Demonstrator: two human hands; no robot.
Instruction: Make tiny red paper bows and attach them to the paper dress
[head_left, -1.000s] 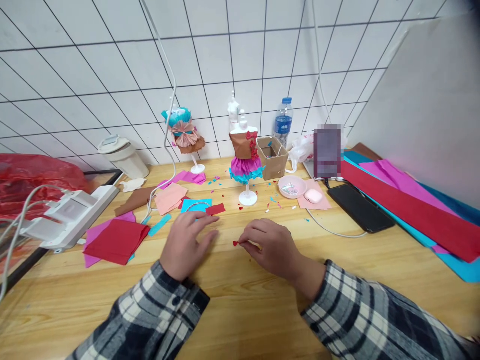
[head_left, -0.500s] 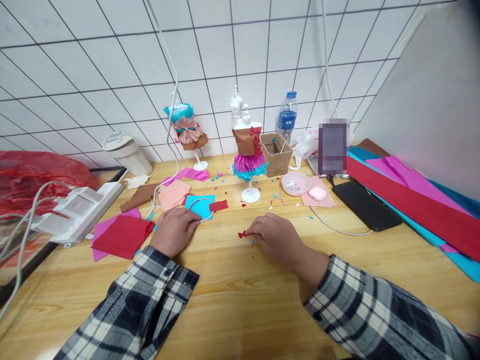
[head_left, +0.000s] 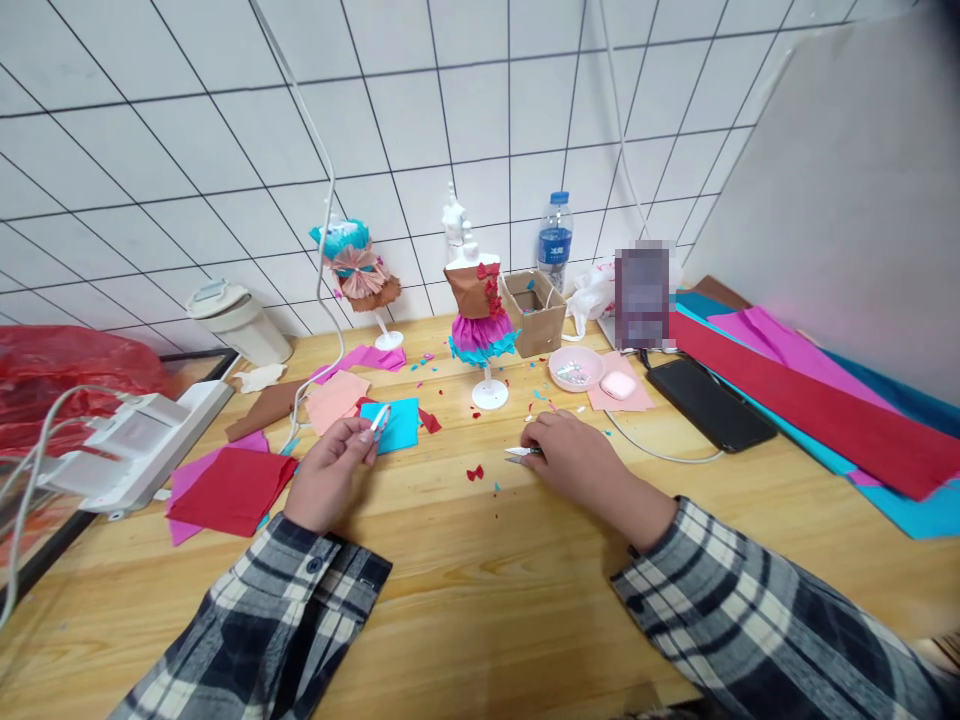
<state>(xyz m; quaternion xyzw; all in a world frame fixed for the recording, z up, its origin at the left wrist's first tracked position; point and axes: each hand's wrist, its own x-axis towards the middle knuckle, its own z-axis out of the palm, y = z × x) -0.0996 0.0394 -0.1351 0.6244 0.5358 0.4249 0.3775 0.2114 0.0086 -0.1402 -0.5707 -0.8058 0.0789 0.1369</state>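
Note:
My left hand (head_left: 330, 470) pinches a thin white ring (head_left: 380, 418) that looks like a narrow roll of tape, held edge-on over a blue paper square (head_left: 401, 425). My right hand (head_left: 574, 460) is closed round small scissors (head_left: 519, 454); their blades stick out to the left, slightly apart, and the handles are hidden in the palm. Between the hands a small red paper bow (head_left: 475, 473) lies on the wooden table. Behind it stands a small mannequin (head_left: 482, 315) dressed in brown, magenta and blue paper, with red bows down one side. A red paper piece (head_left: 430, 421) lies beside the blue square.
A second dressed mannequin (head_left: 365, 270) stands back left. A cardboard box (head_left: 535, 320), water bottle (head_left: 555, 245) and pink bowl (head_left: 575, 370) are behind my right hand. The phone (head_left: 709, 403) and paper strips (head_left: 810, 400) lie right; red sheets (head_left: 232, 490) and a power strip (head_left: 165, 440) left.
My left hand has lifted the white ring off the blue paper. My right hand has let go of the red bow, moved right and now holds scissors. The view has shifted slightly.

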